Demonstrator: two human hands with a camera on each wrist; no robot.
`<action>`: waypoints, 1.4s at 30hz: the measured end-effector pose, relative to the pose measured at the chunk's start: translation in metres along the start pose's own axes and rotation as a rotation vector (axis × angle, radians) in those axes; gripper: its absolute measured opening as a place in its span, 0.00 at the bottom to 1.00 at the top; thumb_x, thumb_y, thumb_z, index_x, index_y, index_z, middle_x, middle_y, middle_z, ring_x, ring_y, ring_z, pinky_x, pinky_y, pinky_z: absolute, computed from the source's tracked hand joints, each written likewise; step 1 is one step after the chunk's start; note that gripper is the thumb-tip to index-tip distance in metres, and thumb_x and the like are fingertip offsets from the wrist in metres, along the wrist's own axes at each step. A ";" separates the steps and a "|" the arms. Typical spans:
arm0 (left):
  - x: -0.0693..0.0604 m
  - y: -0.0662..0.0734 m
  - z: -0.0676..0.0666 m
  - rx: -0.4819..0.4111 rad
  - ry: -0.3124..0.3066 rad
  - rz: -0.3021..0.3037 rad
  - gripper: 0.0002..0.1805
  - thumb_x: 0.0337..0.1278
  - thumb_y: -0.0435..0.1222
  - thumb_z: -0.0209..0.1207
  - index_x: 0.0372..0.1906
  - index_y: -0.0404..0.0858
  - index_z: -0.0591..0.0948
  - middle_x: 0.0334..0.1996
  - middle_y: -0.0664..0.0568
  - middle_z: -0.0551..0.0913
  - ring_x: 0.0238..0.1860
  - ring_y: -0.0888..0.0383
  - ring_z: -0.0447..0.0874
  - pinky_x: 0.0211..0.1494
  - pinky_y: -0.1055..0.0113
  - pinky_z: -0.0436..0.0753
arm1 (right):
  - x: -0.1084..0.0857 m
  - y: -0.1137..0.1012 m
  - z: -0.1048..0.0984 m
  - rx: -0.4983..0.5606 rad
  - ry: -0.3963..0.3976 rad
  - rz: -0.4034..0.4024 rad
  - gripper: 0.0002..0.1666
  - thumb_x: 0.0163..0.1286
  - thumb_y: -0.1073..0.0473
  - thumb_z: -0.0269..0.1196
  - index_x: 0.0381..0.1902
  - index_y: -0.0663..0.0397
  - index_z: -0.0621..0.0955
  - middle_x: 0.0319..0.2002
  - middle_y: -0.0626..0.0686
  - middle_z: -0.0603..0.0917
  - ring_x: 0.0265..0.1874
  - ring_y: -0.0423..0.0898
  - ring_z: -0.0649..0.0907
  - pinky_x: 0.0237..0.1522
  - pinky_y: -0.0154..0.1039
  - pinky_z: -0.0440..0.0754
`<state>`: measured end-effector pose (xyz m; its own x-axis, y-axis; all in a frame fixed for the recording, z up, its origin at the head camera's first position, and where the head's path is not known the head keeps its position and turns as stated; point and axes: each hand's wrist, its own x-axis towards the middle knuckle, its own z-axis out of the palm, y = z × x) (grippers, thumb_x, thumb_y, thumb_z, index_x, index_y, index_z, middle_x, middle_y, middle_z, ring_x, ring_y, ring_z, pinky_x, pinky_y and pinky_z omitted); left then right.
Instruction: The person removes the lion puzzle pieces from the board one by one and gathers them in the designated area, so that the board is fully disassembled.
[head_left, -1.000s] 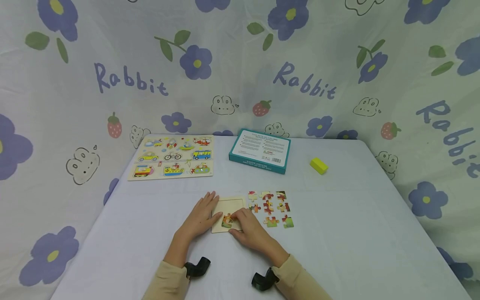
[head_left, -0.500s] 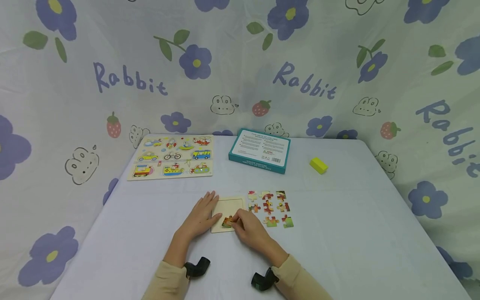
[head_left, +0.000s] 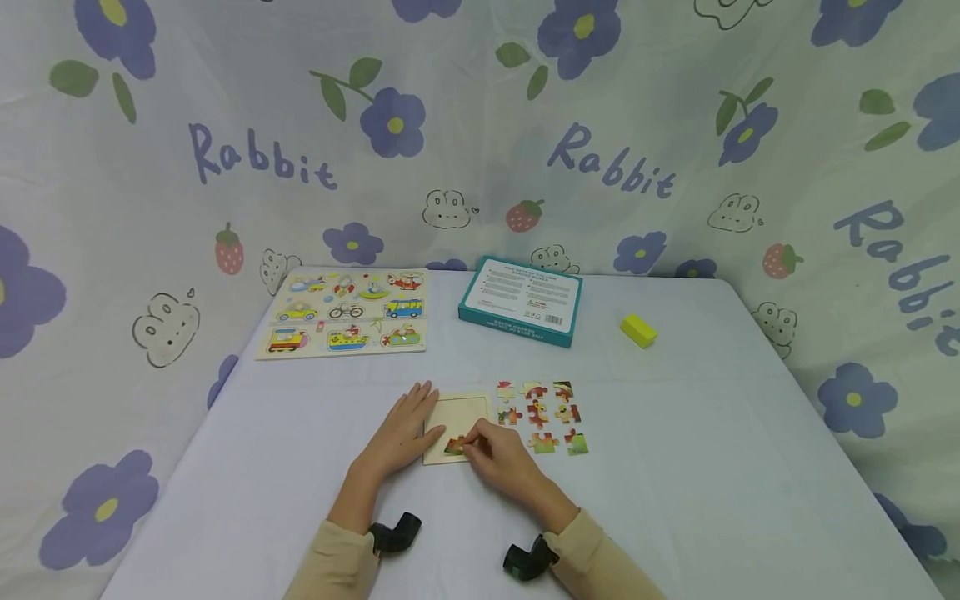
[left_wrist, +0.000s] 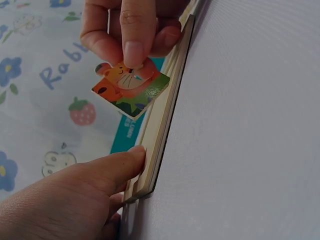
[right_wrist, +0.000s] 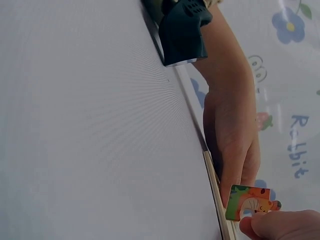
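A shallow wooden puzzle tray [head_left: 459,408] lies on the white table in front of me. My left hand [head_left: 399,430] rests at its left side with fingers extended, the thumb touching the tray's edge. Between thumb and fingers, my right hand [head_left: 501,457] pinches a jigsaw piece [head_left: 453,447] over the lower part of the tray. In the left wrist view this jigsaw piece [left_wrist: 132,92] is tilted, with its orange, whiskered animal print and green edge facing the camera. The fingertips cover one of its corners.
Several loose jigsaw pieces [head_left: 537,413] lie in rows just right of the tray. Farther back are a vehicle picture board [head_left: 348,315], a teal and white box [head_left: 521,300] and a yellow block [head_left: 638,331]. A printed cloth [head_left: 480,125] hangs behind the table.
The jigsaw piece has tipped, its face turning from fuller view to a slant. My right thumb has drawn up to the fingers at its right side. The left hand stays put.
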<state>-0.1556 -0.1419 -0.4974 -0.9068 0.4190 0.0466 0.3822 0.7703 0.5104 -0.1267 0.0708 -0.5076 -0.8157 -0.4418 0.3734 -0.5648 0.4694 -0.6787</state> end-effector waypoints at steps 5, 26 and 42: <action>0.000 0.002 -0.001 -0.006 0.004 0.006 0.35 0.62 0.46 0.53 0.67 0.30 0.60 0.69 0.40 0.54 0.70 0.46 0.44 0.70 0.53 0.46 | -0.001 0.000 -0.001 -0.002 0.013 0.008 0.06 0.61 0.65 0.63 0.34 0.50 0.76 0.26 0.40 0.76 0.22 0.34 0.70 0.22 0.25 0.71; 0.000 0.003 0.000 0.006 0.002 -0.015 0.36 0.60 0.46 0.55 0.67 0.30 0.60 0.69 0.40 0.54 0.70 0.46 0.44 0.70 0.53 0.47 | -0.004 0.009 -0.015 -0.033 0.073 0.033 0.14 0.61 0.64 0.62 0.46 0.48 0.81 0.31 0.41 0.79 0.31 0.35 0.74 0.31 0.31 0.76; 0.000 0.003 -0.001 -0.001 -0.001 -0.013 0.35 0.62 0.46 0.53 0.67 0.30 0.59 0.69 0.39 0.53 0.70 0.46 0.43 0.70 0.52 0.46 | -0.005 0.015 -0.044 -0.108 0.113 0.135 0.09 0.56 0.66 0.66 0.34 0.48 0.84 0.30 0.41 0.80 0.30 0.36 0.76 0.30 0.32 0.76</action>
<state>-0.1547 -0.1401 -0.4952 -0.9116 0.4092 0.0385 0.3698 0.7756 0.5116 -0.1365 0.1134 -0.4918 -0.8905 -0.2836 0.3558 -0.4542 0.6003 -0.6583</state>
